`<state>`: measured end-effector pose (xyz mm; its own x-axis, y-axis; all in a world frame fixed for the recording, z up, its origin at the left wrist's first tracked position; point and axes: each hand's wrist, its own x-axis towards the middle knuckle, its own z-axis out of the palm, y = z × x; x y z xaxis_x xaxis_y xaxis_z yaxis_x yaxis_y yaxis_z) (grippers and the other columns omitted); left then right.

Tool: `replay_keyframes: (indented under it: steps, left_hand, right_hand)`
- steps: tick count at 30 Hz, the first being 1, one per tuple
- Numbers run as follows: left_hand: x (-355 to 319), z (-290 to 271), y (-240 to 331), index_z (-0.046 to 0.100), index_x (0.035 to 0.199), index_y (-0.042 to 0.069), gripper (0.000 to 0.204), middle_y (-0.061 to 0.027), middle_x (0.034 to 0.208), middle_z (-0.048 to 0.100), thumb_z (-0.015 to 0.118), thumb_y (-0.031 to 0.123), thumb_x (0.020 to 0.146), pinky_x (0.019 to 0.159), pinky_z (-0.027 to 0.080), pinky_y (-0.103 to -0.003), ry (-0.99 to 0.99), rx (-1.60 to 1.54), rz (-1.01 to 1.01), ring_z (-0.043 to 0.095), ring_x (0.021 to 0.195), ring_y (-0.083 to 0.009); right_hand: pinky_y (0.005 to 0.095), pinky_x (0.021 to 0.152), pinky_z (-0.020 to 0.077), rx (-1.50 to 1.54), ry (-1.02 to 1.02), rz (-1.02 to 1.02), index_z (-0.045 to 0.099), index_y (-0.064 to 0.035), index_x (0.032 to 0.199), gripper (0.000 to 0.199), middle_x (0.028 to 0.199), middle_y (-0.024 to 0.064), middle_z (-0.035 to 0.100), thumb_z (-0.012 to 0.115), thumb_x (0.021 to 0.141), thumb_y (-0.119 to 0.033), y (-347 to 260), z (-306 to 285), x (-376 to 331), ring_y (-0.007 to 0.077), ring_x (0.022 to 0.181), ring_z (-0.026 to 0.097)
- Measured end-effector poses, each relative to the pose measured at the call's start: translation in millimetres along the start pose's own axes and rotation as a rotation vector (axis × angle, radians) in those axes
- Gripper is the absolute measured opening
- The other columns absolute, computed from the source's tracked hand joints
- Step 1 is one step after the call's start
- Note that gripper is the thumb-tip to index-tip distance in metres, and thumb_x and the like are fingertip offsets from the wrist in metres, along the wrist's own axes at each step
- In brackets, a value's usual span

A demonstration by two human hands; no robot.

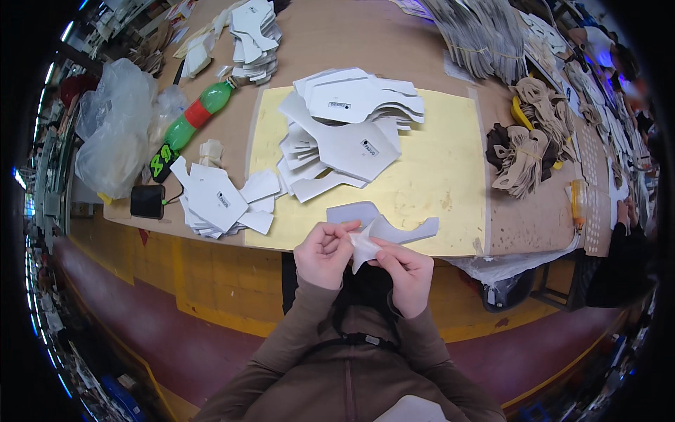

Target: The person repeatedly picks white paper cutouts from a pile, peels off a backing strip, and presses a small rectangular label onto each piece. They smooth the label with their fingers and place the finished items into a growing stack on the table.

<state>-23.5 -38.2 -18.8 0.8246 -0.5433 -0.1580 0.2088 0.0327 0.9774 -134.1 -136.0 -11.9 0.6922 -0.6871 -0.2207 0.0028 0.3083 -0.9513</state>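
Note:
Between my two hands, just off the table's near edge, is a small thin white piece (pixel 363 246), pinched and folded; whether it is film or cloth I cannot tell. My left hand (pixel 325 253) is closed with fingertips on its left side. Closed on its right side is my right hand (pixel 404 271). Right behind the hands lies a curved grey-lilac cut piece (pixel 404 231), flat on the yellow sheet (pixel 450 169). Farther back sits a fanned stack of white cut pieces (pixel 344 133). A smaller white stack (pixel 218 200) lies to the left.
At left are a black phone (pixel 147 202), a green bottle (pixel 200 112) with a red label and a crumpled clear plastic bag (pixel 116 126). Bundled grey strips (pixel 478 35) lie far right, beige bundles (pixel 524 155) at right. Another white stack (pixel 253 39) stands far left. A person (pixel 622 246) is at the right rim.

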Motion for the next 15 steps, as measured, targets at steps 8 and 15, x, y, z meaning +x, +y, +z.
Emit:
replay_keyframes:
  steps: [8,15]
  left_hand:
    - [11.8,-5.2,-35.8,0.048,0.102,-0.002,0.005,-0.0201,0.105,0.075,0.052,0.001,0.102,0.074,0.055,-0.025,-0.009,-0.065,-0.027,0.066,0.085,-0.0097]
    - [18.9,-9.8,-53.0,0.046,0.103,-0.001,0.006,-0.0165,0.097,0.074,0.050,0.002,0.103,0.072,0.057,-0.027,-0.045,0.032,-0.063,0.067,0.084,-0.0107]
  right_hand:
    - [0.0289,0.080,0.0599,0.198,0.080,0.072,0.070,0.0154,0.109,0.022,0.106,0.0218,0.073,0.059,0.094,0.003,17.7,-3.1,-5.9,0.0210,0.086,0.073]
    - [0.0282,0.075,0.0601,0.296,0.199,0.148,0.070,0.0161,0.107,0.022,0.100,0.0210,0.074,0.061,0.093,0.002,29.5,-21.2,-9.0,0.0198,0.080,0.072]
